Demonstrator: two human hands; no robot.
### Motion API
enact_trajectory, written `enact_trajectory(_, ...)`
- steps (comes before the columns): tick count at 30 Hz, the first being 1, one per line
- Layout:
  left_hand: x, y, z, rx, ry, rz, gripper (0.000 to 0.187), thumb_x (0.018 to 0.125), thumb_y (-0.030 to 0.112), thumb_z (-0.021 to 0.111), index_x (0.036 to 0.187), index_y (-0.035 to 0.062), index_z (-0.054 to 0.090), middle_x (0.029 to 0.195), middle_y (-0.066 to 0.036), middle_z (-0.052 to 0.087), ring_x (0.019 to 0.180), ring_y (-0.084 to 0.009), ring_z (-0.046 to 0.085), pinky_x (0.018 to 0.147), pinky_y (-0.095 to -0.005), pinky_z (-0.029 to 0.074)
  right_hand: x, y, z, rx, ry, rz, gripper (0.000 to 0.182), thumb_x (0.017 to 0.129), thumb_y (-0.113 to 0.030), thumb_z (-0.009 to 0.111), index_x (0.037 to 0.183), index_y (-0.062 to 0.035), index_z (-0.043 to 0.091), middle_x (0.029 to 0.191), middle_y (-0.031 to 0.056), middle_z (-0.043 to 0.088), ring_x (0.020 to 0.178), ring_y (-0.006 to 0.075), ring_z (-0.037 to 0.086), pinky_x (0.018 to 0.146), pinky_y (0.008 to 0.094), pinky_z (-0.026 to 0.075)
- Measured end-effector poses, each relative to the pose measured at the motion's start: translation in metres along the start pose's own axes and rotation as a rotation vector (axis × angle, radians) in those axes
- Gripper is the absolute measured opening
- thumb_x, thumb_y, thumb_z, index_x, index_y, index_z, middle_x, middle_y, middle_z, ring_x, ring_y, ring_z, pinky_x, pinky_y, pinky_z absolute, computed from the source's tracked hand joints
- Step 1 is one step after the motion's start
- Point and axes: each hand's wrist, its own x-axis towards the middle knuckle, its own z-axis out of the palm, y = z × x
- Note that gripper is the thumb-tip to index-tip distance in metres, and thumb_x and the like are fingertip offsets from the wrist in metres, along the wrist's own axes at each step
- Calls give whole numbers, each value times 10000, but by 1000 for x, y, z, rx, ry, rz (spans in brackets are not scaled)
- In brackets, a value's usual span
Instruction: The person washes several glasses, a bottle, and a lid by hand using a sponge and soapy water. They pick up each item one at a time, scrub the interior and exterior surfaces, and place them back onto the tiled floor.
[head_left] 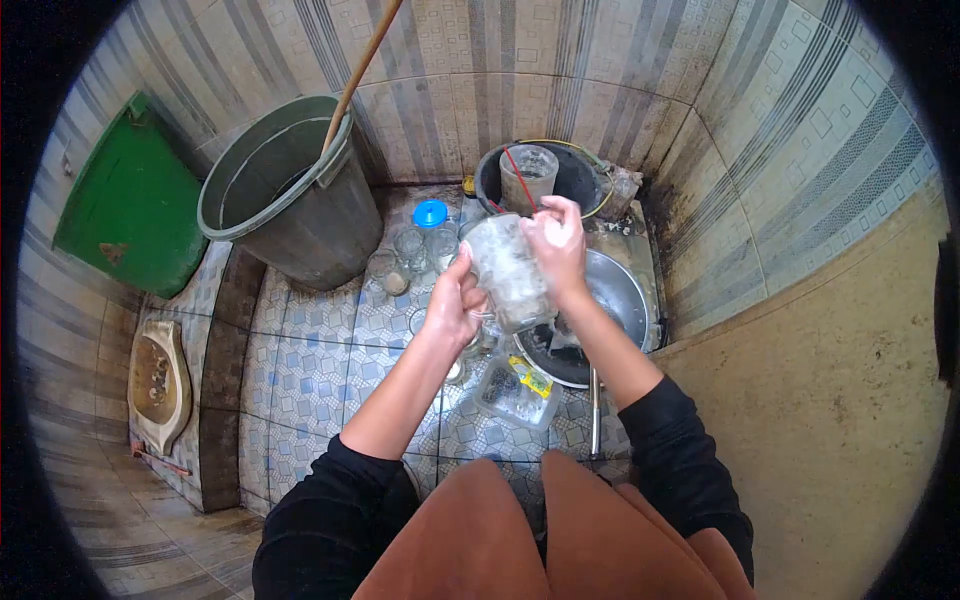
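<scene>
A cloudy, translucent container [508,272] is held tilted above the floor, whitish and soapy-looking on its wall. My left hand [458,305] is closed around its left side. Against the container's right side, near the upper end, is my right hand [560,240], slightly blurred with curled fingers; a white patch, perhaps foam, shows on it. What those fingers hold, if anything, is hidden. Below lies a wide metal pan [612,290] with dark contents and a handle [596,415] pointing toward me. Beside it sits a clear plastic tub [505,395] with a yellow packet [532,377].
Several glass jars [410,245] and a blue lid [430,213] stand on the tiled floor [310,380]. Behind are a black basin [575,185] holding another cloudy container [528,180], and a big grey bin [330,210] with a wooden stick [365,70]. A squat toilet [178,400] is left.
</scene>
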Motion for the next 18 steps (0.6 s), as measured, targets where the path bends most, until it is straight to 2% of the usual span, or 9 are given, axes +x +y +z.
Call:
enact_trajectory(1, 4, -5, 9, 58, 237, -51, 211, 846, 304, 437, 901, 111, 503, 756, 3, 533, 485, -67, 434, 463, -216, 399, 2, 3, 1, 3, -1, 1, 237, 707, -185, 606, 870, -36, 520, 772, 69, 547, 711, 172, 544, 646, 285, 427)
enact_trajectory(2, 1, -8, 19, 59, 240, -52, 211, 846, 304, 437, 901, 111, 503, 756, 3, 533, 485, -67, 434, 463, -216, 399, 2, 3, 2, 399, -163, 239, 245, 719, -175, 601, 898, -33, 513, 796, 49, 550, 744, 138, 531, 680, 268, 418)
enact_trajectory(3, -1, -12, 26, -20, 196, -56, 223, 851, 299, 419, 924, 105, 502, 788, -14, 545, 551, -90, 484, 526, -241, 438, 3, 4, 1, 794, -324, 475, 254, 732, -166, 596, 926, -29, 506, 820, 29, 553, 778, 103, 517, 714, 252, 408)
enact_trajectory(4, -2, -15, 29, -99, 152, -61, 237, 856, 294, 401, 946, 99, 502, 820, -31, 557, 618, -113, 535, 590, -266, 478, 1, 5, 2, 793, -323, 475, 254, 732, -166, 596, 926, -29, 506, 820, 29, 553, 778, 103, 517, 714, 252, 408)
enact_trajectory(5, 21, -30, -14, -217, -181, -33, 237, 864, 270, 371, 957, 95, 502, 836, -40, 561, 716, -146, 566, 662, -289, 490, -3, 8, 6, 819, -395, 484, 253, 743, -156, 587, 945, -27, 506, 850, 24, 552, 796, 98, 513, 723, 242, 402)
enact_trajectory(7, 18, -38, -10, -234, -167, -72, 227, 867, 257, 364, 953, 99, 503, 836, -36, 563, 717, -140, 562, 649, -290, 490, -7, 14, 14, 861, -371, 510, 262, 750, -154, 590, 965, -15, 536, 889, 32, 566, 807, 87, 517, 705, 216, 395)
enact_trajectory(10, 15, -44, -14, -316, -94, -218, 231, 867, 272, 353, 943, 118, 508, 834, -29, 565, 728, -149, 557, 643, -314, 488, -4, 29, 18, 695, -160, 495, 270, 739, -169, 609, 954, -11, 571, 875, 33, 579, 772, 82, 526, 675, 206, 392)
enact_trajectory(13, 7, -35, 2, -38, 159, -218, 388, 860, 376, 327, 1078, 94, 479, 950, -57, 565, 784, -202, 556, 817, -348, 428, 4, 34, 14, 599, -119, 467, 236, 714, -150, 635, 897, -5, 597, 848, 30, 590, 751, 87, 536, 685, 201, 398)
enact_trajectory(18, 7, -9, 8, 301, -86, -295, 431, 782, 393, 488, 1049, 55, 486, 933, -89, 567, 863, -189, 555, 731, -358, 464, 8, 31, 2, -5, -162, 102, 168, 710, -134, 639, 819, -7, 622, 732, 11, 599, 628, 79, 532, 561, 205, 409)
